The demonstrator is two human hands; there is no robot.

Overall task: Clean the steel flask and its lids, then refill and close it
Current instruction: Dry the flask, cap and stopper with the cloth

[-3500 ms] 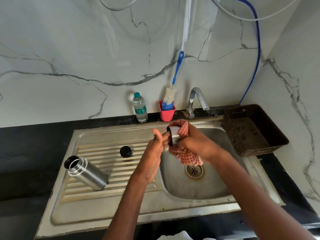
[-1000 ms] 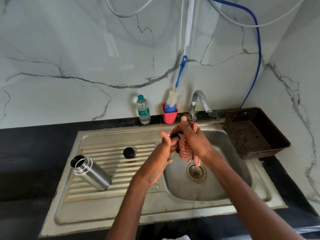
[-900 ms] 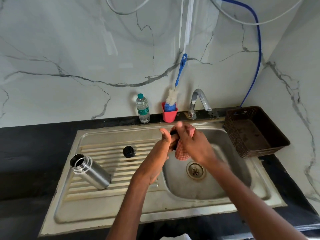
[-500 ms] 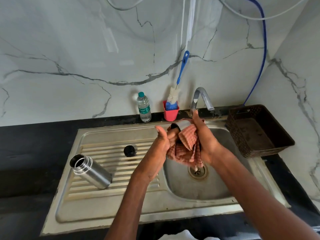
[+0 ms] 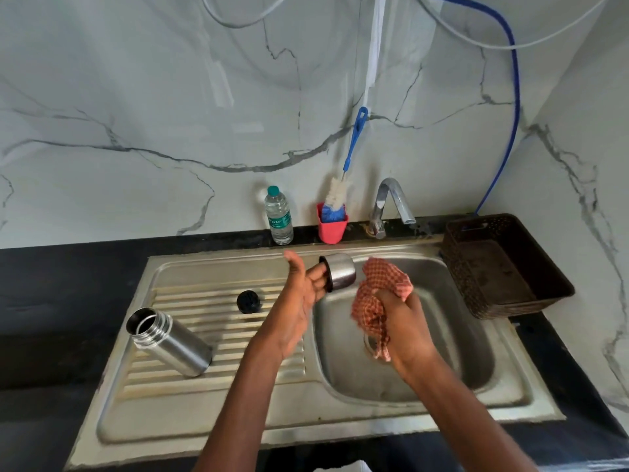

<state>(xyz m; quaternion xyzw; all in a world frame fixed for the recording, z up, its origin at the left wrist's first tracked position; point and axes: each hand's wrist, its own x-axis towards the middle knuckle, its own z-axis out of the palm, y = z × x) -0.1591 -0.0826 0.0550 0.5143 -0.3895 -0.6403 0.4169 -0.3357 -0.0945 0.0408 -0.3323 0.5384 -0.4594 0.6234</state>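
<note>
My left hand (image 5: 299, 301) holds the steel cup lid (image 5: 338, 271) by its rim over the sink's left edge, its open end turned towards my palm. To its right my right hand (image 5: 405, 330) grips a bunched red checked cloth (image 5: 377, 294) above the basin, apart from the lid. The steel flask (image 5: 170, 342) stands open and uncapped on the ribbed drainboard (image 5: 218, 369) at the left. A small black inner lid (image 5: 248, 301) rests on the drainboard behind it.
The steel sink basin (image 5: 442, 352) lies under my right hand, with a tap (image 5: 391, 202) behind it. A plastic water bottle (image 5: 279, 216), a red cup (image 5: 332, 228) with a bottle brush, and a dark brown basket (image 5: 503, 267) line the black counter.
My right hand has pulled the cloth off the steel cup lid and moved down and right. The lid now shows bare in my left hand.
</note>
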